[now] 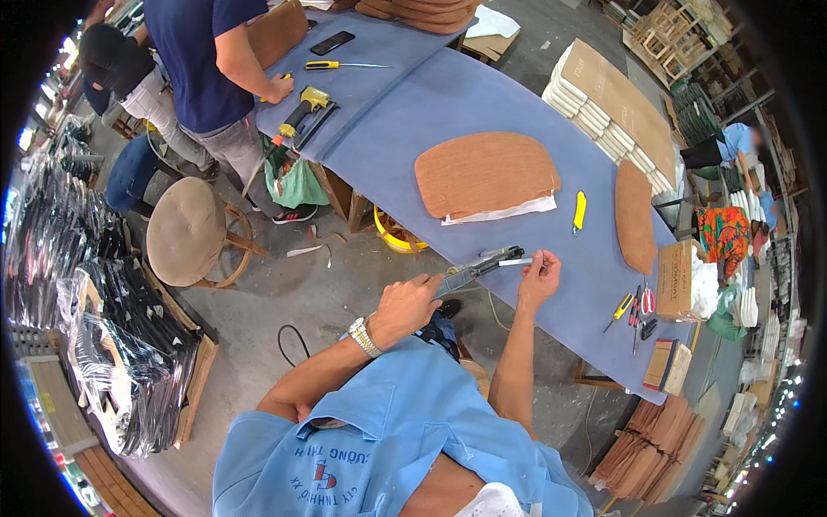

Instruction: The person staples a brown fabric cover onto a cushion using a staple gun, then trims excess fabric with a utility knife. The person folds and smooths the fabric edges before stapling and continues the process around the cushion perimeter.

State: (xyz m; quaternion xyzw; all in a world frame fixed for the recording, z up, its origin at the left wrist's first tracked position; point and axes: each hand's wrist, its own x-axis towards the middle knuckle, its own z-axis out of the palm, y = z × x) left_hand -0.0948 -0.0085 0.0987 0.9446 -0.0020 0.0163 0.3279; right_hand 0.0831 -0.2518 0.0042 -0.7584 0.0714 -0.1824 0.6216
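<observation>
My left hand (pixel 407 308), with a metal watch on its wrist, is closed round a grey staple gun (pixel 465 275) held over the table's near edge. My right hand (pixel 539 280) pinches a thin pale strip (pixel 515 262), perhaps a stick of staples, against the front of the gun. Beyond them on the blue-grey table (pixel 500 237) lies a brown fabric-covered pad (pixel 487 172) with a white edge showing along its near side. A yellow utility knife (pixel 579 213) rests to its right, and a second brown pad (pixel 635 215) lies farther right.
Screwdriver (pixel 618 311), scissors (pixel 648 302) and a cardboard box (pixel 680 280) sit at the right end. Another staple gun (pixel 307 112) and a phone (pixel 332 42) lie far left, beside a person in dark blue (pixel 202 69). A round stool (pixel 185 231) stands left; white pads (pixel 594 112) are stacked behind.
</observation>
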